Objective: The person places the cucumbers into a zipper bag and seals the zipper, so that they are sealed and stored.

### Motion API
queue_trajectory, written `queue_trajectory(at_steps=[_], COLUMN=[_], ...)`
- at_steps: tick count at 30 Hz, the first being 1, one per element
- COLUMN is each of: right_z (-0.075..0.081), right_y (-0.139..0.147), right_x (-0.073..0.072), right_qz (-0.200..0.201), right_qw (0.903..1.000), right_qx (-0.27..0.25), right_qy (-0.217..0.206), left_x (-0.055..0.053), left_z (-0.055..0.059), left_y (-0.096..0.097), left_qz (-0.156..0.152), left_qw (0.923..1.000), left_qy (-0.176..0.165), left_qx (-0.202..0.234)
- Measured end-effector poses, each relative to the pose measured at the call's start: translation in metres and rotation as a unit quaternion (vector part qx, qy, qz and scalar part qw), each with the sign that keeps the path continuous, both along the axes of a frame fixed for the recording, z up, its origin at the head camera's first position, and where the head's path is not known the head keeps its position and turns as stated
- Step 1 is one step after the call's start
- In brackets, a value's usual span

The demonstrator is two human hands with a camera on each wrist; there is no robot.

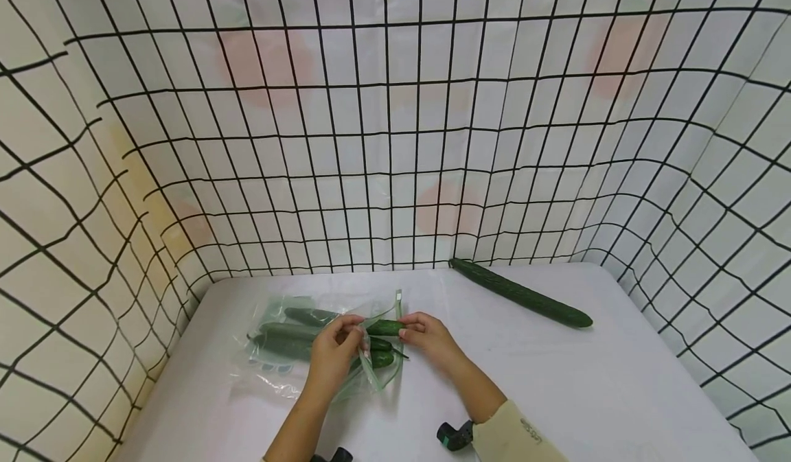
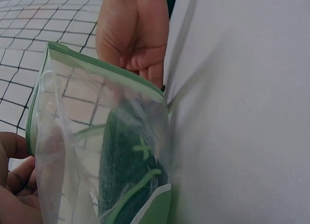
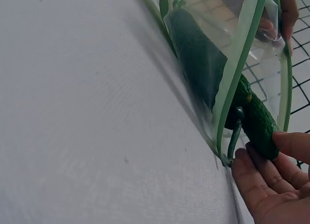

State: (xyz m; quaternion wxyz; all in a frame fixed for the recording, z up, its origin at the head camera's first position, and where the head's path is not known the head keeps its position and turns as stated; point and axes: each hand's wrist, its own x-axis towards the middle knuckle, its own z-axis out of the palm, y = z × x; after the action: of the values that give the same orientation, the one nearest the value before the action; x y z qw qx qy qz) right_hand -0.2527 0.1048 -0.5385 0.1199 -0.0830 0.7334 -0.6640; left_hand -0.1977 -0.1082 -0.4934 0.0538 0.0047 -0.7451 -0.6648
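Note:
A clear zip bag [image 1: 398, 304] with green edging lies on the left half of the table, its mouth facing right. Several cucumbers [image 1: 287, 331] are inside it, some ends showing at the opening. My left hand [image 1: 334, 349] pinches the bag's edge, which it lifts in the left wrist view, where the green zip rim [image 2: 97, 64] gapes. With thumb and fingertips, my right hand [image 1: 432, 338] holds the end of a cucumber [image 3: 261, 129] at the mouth; most of that cucumber is within the bag. A thin stem [image 3: 234, 137] pokes out beside it.
A long dark cucumber [image 1: 522, 294] lies diagonally on the white table [image 1: 556, 379] at the back right. Black wire mesh [image 1: 402, 153] stands behind and along both sides. A black wrist device [image 1: 454, 436] sits by the right sleeve [image 1: 516, 434].

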Motion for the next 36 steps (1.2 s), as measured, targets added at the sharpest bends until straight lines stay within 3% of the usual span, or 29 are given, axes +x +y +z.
queue_trajectory(at_steps=[30,36], right_z=[0.001,-0.001], right_y=[-0.020,-0.022], right_x=[-0.004,-0.003], right_qz=[-0.040,-0.041], right_qw=[0.9987,0.9959], right_qx=[0.024,0.072], right_qy=[0.022,0.036], left_x=[0.000,-0.001], left_z=[-0.002,-0.003], left_y=[0.000,0.000], left_qz=[-0.001,0.001], left_qw=[0.9999,0.9999], left_qy=[-0.011,-0.014], left_qx=[-0.009,-0.004])
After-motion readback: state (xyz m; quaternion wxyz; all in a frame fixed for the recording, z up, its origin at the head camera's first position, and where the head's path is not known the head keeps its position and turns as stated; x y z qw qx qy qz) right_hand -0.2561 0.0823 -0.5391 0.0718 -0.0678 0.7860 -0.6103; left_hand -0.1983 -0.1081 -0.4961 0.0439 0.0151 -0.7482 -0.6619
